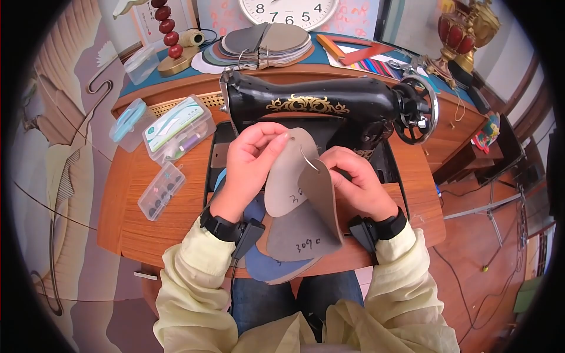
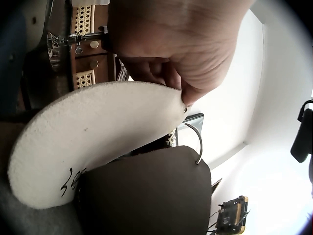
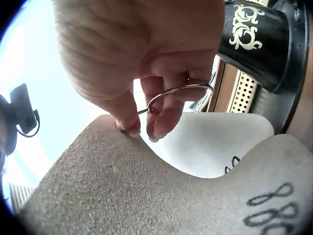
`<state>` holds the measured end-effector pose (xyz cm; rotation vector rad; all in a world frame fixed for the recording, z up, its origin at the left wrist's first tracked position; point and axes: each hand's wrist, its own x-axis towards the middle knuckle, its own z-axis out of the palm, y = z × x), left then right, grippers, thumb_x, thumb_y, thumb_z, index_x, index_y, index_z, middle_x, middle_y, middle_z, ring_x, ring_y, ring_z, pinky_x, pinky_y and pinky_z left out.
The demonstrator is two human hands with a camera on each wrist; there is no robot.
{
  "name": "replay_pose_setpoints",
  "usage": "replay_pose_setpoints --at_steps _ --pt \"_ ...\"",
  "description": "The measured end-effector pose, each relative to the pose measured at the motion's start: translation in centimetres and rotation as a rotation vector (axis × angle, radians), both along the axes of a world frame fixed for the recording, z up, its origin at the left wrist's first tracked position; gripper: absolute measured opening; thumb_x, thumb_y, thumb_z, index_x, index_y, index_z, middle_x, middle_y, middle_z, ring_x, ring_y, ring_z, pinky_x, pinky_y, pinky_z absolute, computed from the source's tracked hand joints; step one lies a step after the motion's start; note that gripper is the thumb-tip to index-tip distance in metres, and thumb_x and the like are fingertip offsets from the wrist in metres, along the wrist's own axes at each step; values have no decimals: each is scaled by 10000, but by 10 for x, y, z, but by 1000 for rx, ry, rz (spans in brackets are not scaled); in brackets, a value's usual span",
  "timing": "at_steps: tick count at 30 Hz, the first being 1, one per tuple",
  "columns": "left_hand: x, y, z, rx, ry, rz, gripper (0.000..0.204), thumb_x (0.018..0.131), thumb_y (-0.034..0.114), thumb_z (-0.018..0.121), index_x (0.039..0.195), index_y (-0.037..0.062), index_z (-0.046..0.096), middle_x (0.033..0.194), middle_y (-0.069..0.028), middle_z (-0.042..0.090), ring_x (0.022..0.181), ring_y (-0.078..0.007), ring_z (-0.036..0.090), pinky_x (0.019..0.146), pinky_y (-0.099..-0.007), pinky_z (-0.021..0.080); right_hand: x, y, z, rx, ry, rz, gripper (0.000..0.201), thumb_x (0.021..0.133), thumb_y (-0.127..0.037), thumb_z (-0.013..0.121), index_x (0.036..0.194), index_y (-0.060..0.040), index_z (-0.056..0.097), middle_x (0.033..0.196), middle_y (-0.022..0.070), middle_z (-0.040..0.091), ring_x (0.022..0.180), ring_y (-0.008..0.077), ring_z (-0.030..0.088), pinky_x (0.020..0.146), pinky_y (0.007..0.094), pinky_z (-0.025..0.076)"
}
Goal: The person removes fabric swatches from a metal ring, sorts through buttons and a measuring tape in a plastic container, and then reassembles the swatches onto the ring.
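Note:
My left hand [image 1: 254, 162] pinches the holed end of a pale grey material swatch [image 1: 281, 191] with handwritten numbers. In the left wrist view, the small hole of this swatch [image 2: 98, 127] shows beside my thumb. My right hand [image 1: 357, 179] pinches the top of a bent grey-brown swatch [image 1: 321, 188]. An open metal ring [image 2: 199, 139] passes through that darker swatch; in the right wrist view, the ring [image 3: 181, 89] runs by my fingertips. Below hang another numbered grey swatch [image 1: 294, 235] and a blue swatch [image 1: 273, 267], over the table's front edge.
Behind my hands stands a black sewing machine [image 1: 312, 100] with a handwheel [image 1: 416, 110]. Plastic boxes [image 1: 179, 132] and a small clear case [image 1: 160, 191] lie at left. At the back are a swatch stack [image 1: 265, 47], a clock [image 1: 288, 12] and wooden set squares [image 1: 353, 50].

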<state>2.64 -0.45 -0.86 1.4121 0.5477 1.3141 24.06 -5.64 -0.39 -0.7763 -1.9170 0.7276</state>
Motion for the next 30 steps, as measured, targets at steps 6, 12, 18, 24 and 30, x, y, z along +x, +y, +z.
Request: replay_pose_setpoints --at_steps 6,12,18,24,30 --pt "0 -3 2 47 81 -4 135 924 64 627 1040 -3 644 956 -29 683 853 -61 626 739 -205 502 -2 -3 5 70 -79 -86 59 879 -70 613 922 -31 622 846 74 589 820 247 552 756 329 454" --pt "0 -3 0 52 96 -21 146 921 66 630 1048 -3 653 965 -43 690 858 -74 640 755 -207 508 -5 0 1 119 -120 -70 69 857 -82 631 917 -49 627 833 76 579 829 273 552 737 357 446" --pt "-2 -3 2 125 154 -126 134 911 31 621 1025 -1 683 1000 -60 692 868 -87 638 720 -210 500 -2 1 1 196 -196 -219 88 829 -76 642 917 -77 638 815 61 577 829 269 553 748 356 421" --pt "1 -5 7 152 210 -166 140 895 -8 616 1005 0 703 1023 -74 691 875 -102 639 702 -218 500 -3 1 -1 303 -182 -361 135 746 -37 706 865 -87 664 853 39 621 851 257 560 800 349 428" --pt "-1 2 -2 61 185 -130 107 869 -45 637 962 -16 682 1012 -92 688 922 -125 659 819 -250 532 -8 -1 11 580 -201 -552 190 688 -17 748 849 -88 676 845 39 637 888 257 577 796 352 464"
